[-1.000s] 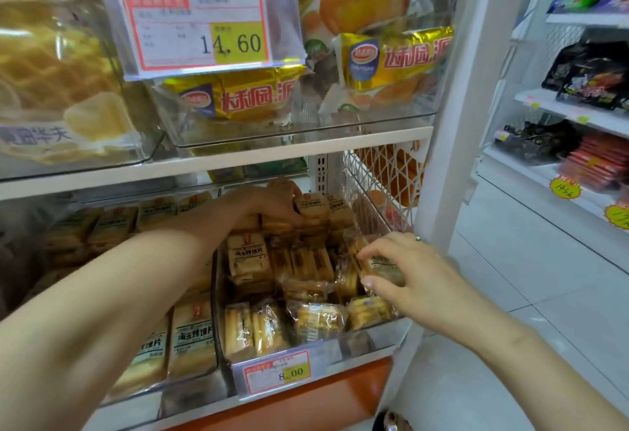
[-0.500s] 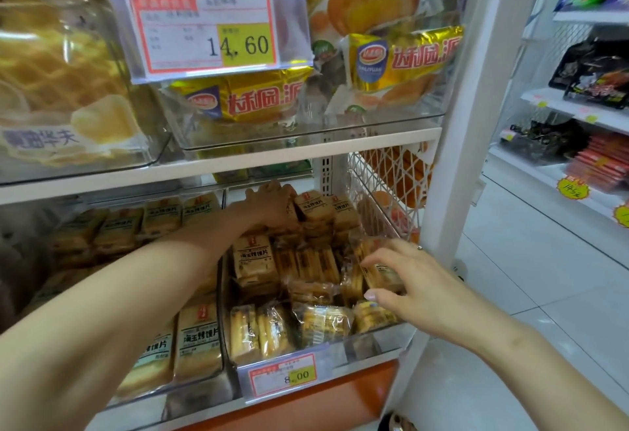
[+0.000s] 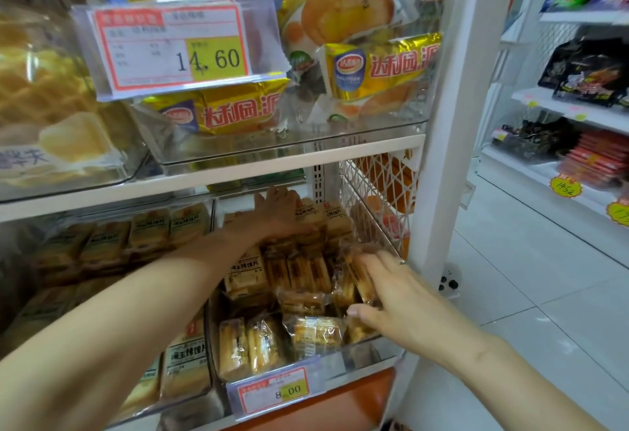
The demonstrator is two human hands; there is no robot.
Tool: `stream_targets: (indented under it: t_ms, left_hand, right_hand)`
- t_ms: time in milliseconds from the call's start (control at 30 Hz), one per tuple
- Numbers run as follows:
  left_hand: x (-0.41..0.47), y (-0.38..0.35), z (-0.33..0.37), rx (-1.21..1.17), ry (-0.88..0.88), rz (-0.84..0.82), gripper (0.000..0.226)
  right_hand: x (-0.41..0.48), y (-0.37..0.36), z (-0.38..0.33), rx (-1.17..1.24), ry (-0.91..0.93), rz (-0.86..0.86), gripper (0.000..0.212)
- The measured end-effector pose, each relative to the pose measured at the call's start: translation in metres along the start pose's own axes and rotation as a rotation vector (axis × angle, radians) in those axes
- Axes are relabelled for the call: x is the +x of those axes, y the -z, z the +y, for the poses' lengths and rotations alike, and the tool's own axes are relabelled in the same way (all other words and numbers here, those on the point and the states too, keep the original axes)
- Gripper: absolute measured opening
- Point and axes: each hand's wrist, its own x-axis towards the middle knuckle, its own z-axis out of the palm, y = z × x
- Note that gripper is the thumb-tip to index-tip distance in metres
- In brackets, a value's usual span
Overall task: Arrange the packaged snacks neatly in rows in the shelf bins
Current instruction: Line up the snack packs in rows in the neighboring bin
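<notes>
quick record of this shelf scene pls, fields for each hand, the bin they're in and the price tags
place: shop shelf, lower right clear bin
contents: wrapped snack packets, rows uneven
left hand: reaches to the bin's back, fingers straight on the rear packets
right hand: fingers against a tilted packet by the bin's right wall; grip unclear
lower price tag: 8.00
upper price tag: 14.60, in front of yellow pie packs
</notes>
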Motion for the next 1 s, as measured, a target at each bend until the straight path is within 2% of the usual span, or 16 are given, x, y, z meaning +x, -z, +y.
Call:
stream_targets:
  t_ms: [200,467,533,600,700,767,833,933,1000]
  left_hand:
    - [0.009,0.006,-0.016,0.042,-0.067,-0.050,0.073]
    - [-0.006,0.010,-0.007,0.031,-0.064,-0.023,0.082]
    - [-0.022,0.013,0.006,-0.075,-0.075,0.083,0.076]
    - [-0.042,0.013,0.016,-0.183,-0.130,0.216,0.058]
    - [-0.075,0.014,0.028,-0.301,-0.207,0.276,0.035]
    - [-0.093,0.015,0.033,-0.361,-0.221,0.242,0.032]
    - [-0.105,0.018,0.035,-0.531,-0.186,0.134,0.035]
    - [-0.114,0.019,0.036,-0.989,-0.112,-0.078,0.034]
    - [-0.117,0.020,0.036,-1.223,-0.064,-0.186,0.031]
  right_hand:
    - [-0.001,-0.013,-0.004,-0.047,-0.150,0.089,0.062]
    - [-0.006,-0.015,-0.007,0.034,-0.150,0.113,0.054]
    - [-0.006,-0.015,-0.010,0.025,-0.170,0.129,0.054]
    - [-0.006,-0.017,-0.011,0.013,-0.187,0.145,0.053]
    - [-0.004,-0.019,-0.013,0.087,-0.206,0.199,0.052]
    - [-0.002,-0.019,-0.014,0.185,-0.233,0.244,0.055]
    - [-0.001,-0.017,-0.014,0.309,-0.233,0.293,0.057]
    - [-0.003,-0.012,-0.020,0.454,-0.194,0.351,0.063]
    - [-0.006,-0.010,-0.025,0.456,-0.150,0.376,0.066]
